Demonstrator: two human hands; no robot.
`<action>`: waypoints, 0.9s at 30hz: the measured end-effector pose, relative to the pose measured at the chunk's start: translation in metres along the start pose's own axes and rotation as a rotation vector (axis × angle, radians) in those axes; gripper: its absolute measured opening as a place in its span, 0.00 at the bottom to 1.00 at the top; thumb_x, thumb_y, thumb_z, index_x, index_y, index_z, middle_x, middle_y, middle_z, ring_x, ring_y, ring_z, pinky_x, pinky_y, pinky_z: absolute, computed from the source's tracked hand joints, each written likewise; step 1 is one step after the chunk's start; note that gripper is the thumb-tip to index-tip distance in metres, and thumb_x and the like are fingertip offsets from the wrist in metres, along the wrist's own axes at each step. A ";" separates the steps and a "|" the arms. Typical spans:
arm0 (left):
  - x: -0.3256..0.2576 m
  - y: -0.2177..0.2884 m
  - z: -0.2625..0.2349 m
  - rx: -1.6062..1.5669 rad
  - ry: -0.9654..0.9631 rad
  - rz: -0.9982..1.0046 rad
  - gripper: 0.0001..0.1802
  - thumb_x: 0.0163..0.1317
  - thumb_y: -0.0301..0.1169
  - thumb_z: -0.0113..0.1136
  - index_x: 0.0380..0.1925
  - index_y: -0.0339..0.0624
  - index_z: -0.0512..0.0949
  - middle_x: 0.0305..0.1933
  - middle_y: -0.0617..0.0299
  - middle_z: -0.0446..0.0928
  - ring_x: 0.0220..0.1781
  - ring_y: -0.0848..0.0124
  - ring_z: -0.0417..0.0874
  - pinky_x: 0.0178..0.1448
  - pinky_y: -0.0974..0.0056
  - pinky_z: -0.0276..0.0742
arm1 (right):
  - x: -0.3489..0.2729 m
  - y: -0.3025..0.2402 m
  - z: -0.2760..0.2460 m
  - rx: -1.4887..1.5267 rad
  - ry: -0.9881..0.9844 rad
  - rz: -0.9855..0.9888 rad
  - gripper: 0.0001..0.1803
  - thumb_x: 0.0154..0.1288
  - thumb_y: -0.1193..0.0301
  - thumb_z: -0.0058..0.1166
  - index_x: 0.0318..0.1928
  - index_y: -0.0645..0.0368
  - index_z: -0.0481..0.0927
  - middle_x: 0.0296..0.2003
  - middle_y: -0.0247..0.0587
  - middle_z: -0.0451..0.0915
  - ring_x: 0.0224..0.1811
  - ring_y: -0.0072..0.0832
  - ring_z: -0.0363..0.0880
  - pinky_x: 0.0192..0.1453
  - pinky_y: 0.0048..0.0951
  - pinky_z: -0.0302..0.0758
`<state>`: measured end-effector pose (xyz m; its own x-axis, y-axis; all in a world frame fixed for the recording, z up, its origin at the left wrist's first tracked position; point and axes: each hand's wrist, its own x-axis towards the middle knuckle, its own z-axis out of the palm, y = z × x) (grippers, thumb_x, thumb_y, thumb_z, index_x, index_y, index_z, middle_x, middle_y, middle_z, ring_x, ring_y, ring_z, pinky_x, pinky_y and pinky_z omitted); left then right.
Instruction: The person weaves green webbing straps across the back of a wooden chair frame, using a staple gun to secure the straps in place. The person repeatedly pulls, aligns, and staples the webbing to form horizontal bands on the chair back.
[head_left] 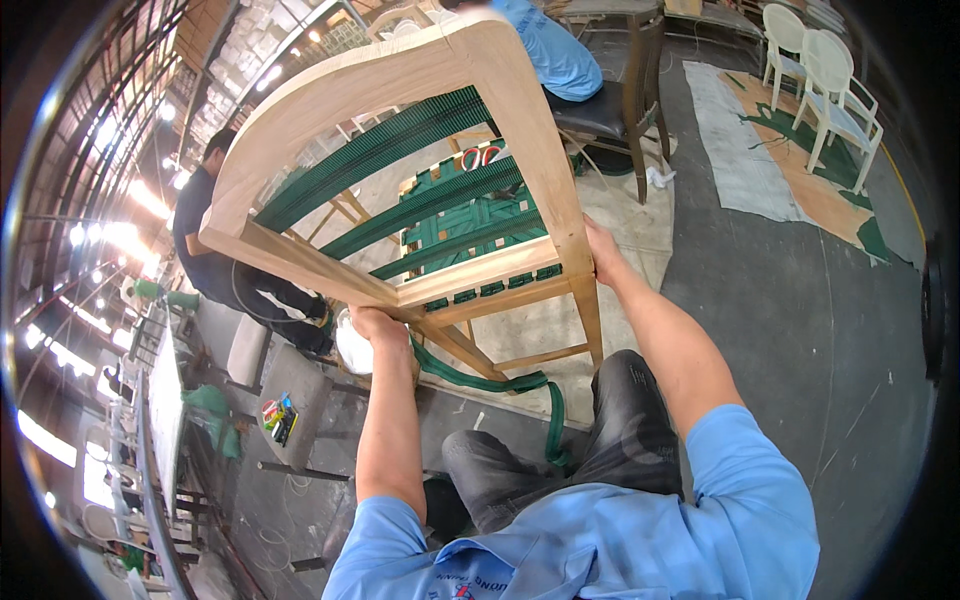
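Note:
A bare wooden chair frame [540, 150] stands in front of me, its backrest nearest. Several green webbing straps [400, 140] run across the back opening. Through the gaps, woven green webbing [450, 182] shows on the seat, with red-handled scissors [480, 157] on it. My left hand [378, 328] is closed on the left side of the frame, low on the backrest. On the right post, my right hand [603, 252] grips at about the same height; its fingertips are hidden behind the wood. A loose green strap [520, 384] hangs down near my knees.
A grey stool seat [295, 405] at left holds small coloured tools [280, 418]. One person in dark clothes [200, 225] stands at far left; another in blue [550, 50] sits beyond the chair. A dark chair [635, 95] and white chairs [830, 90] stand at right.

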<state>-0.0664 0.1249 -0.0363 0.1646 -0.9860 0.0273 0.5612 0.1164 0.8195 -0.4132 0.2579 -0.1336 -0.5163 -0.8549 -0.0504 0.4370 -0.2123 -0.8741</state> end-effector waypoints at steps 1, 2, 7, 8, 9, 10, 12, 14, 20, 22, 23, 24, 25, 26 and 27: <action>-0.009 -0.004 0.008 -0.021 0.024 -0.030 0.21 0.80 0.42 0.46 0.60 0.43 0.79 0.59 0.60 0.82 0.63 0.59 0.82 0.72 0.51 0.75 | 0.003 -0.007 -0.007 -0.015 0.002 -0.009 0.29 0.83 0.55 0.52 0.73 0.60 0.74 0.59 0.42 0.83 0.58 0.28 0.81 0.61 0.34 0.78; -0.013 0.000 0.006 -0.014 0.062 -0.034 0.21 0.81 0.42 0.46 0.61 0.43 0.79 0.60 0.60 0.82 0.63 0.59 0.82 0.72 0.51 0.75 | 0.003 -0.006 -0.002 -0.001 -0.018 0.003 0.29 0.82 0.54 0.52 0.73 0.59 0.74 0.59 0.42 0.83 0.58 0.28 0.81 0.61 0.34 0.78; -0.031 0.005 0.006 0.046 0.072 -0.083 0.22 0.82 0.43 0.45 0.62 0.42 0.78 0.62 0.59 0.81 0.64 0.59 0.81 0.72 0.51 0.75 | 0.003 -0.010 -0.007 -0.047 -0.011 0.048 0.30 0.82 0.54 0.53 0.73 0.59 0.75 0.57 0.41 0.85 0.58 0.27 0.82 0.61 0.33 0.78; -0.030 0.009 0.004 0.071 0.066 -0.097 0.23 0.82 0.44 0.45 0.63 0.42 0.78 0.62 0.58 0.81 0.64 0.60 0.81 0.71 0.51 0.75 | 0.004 -0.010 -0.005 -0.050 -0.022 0.045 0.30 0.82 0.54 0.53 0.73 0.59 0.75 0.57 0.41 0.85 0.58 0.27 0.82 0.61 0.33 0.78; -0.030 0.012 0.000 0.097 0.061 -0.112 0.23 0.83 0.45 0.44 0.63 0.42 0.78 0.62 0.58 0.81 0.65 0.60 0.81 0.71 0.51 0.75 | 0.003 -0.008 -0.003 -0.058 -0.022 0.023 0.30 0.82 0.53 0.52 0.72 0.59 0.76 0.57 0.41 0.85 0.58 0.28 0.82 0.62 0.33 0.77; -0.032 0.012 -0.006 0.110 0.066 -0.113 0.24 0.83 0.46 0.44 0.64 0.41 0.78 0.62 0.57 0.81 0.65 0.60 0.81 0.71 0.51 0.75 | 0.000 -0.003 -0.002 -0.066 -0.022 0.003 0.30 0.83 0.52 0.51 0.72 0.60 0.77 0.57 0.42 0.85 0.58 0.28 0.82 0.62 0.34 0.77; -0.037 0.005 -0.023 0.132 0.069 -0.120 0.25 0.84 0.47 0.44 0.64 0.40 0.77 0.62 0.57 0.81 0.64 0.61 0.81 0.69 0.53 0.75 | -0.002 0.009 -0.006 -0.104 0.031 0.000 0.31 0.83 0.50 0.49 0.71 0.61 0.78 0.59 0.43 0.85 0.59 0.31 0.82 0.64 0.36 0.76; -0.044 0.004 -0.056 0.214 -0.068 -0.060 0.31 0.85 0.51 0.44 0.70 0.34 0.72 0.67 0.54 0.79 0.65 0.60 0.80 0.67 0.53 0.78 | -0.007 0.017 -0.010 -0.164 0.125 0.012 0.32 0.84 0.48 0.46 0.69 0.63 0.79 0.60 0.45 0.84 0.61 0.36 0.82 0.65 0.39 0.75; -0.148 -0.062 -0.129 0.560 -0.231 -0.292 0.28 0.84 0.50 0.49 0.57 0.32 0.79 0.48 0.52 0.88 0.41 0.64 0.89 0.47 0.58 0.84 | -0.096 0.084 -0.092 -0.968 0.533 -0.149 0.32 0.81 0.47 0.44 0.66 0.61 0.81 0.62 0.60 0.83 0.67 0.56 0.79 0.72 0.52 0.72; -0.203 -0.080 -0.168 0.916 -0.326 -0.417 0.21 0.83 0.42 0.52 0.48 0.34 0.83 0.34 0.55 0.88 0.32 0.64 0.88 0.43 0.59 0.84 | -0.149 0.108 -0.091 -1.333 0.202 0.192 0.32 0.76 0.48 0.52 0.71 0.53 0.78 0.63 0.55 0.82 0.68 0.52 0.78 0.73 0.50 0.71; -0.228 -0.068 -0.219 1.135 -0.378 -0.424 0.19 0.82 0.41 0.52 0.50 0.35 0.83 0.32 0.55 0.87 0.32 0.65 0.88 0.42 0.59 0.84 | -0.176 0.121 -0.052 -1.405 -0.210 0.494 0.33 0.75 0.47 0.55 0.73 0.50 0.76 0.65 0.53 0.81 0.70 0.50 0.77 0.75 0.49 0.70; -0.242 -0.076 -0.222 1.271 -0.542 -0.411 0.18 0.81 0.40 0.53 0.52 0.36 0.83 0.30 0.56 0.86 0.31 0.67 0.88 0.41 0.58 0.84 | -0.180 0.111 -0.046 -1.464 -0.198 0.417 0.33 0.74 0.47 0.56 0.73 0.48 0.77 0.67 0.51 0.80 0.71 0.49 0.75 0.76 0.50 0.68; -0.249 -0.083 -0.214 1.200 -0.625 -0.411 0.18 0.81 0.40 0.54 0.54 0.37 0.83 0.29 0.57 0.86 0.30 0.67 0.88 0.40 0.59 0.83 | -0.188 0.107 -0.045 -1.517 -0.183 0.353 0.33 0.73 0.46 0.57 0.72 0.47 0.78 0.68 0.49 0.79 0.73 0.47 0.73 0.77 0.50 0.67; -0.260 -0.095 -0.207 1.119 -0.709 -0.419 0.18 0.80 0.40 0.54 0.56 0.38 0.82 0.29 0.57 0.85 0.30 0.67 0.87 0.39 0.59 0.83 | -0.194 0.102 -0.050 -1.579 -0.166 0.296 0.33 0.73 0.45 0.58 0.72 0.45 0.79 0.69 0.48 0.78 0.74 0.45 0.72 0.78 0.51 0.66; -0.269 -0.102 -0.203 1.040 -0.785 -0.429 0.19 0.80 0.40 0.55 0.58 0.39 0.82 0.28 0.57 0.85 0.29 0.67 0.87 0.38 0.59 0.83 | -0.195 0.098 -0.053 -1.651 -0.222 0.319 0.34 0.72 0.43 0.58 0.72 0.44 0.79 0.73 0.44 0.74 0.78 0.43 0.67 0.80 0.54 0.62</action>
<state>-0.0035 0.4020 -0.2433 -0.5598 -0.7701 -0.3061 -0.4679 -0.0111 0.8837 -0.3087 0.4285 -0.2353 -0.3978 -0.8385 -0.3725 -0.7556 0.5297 -0.3854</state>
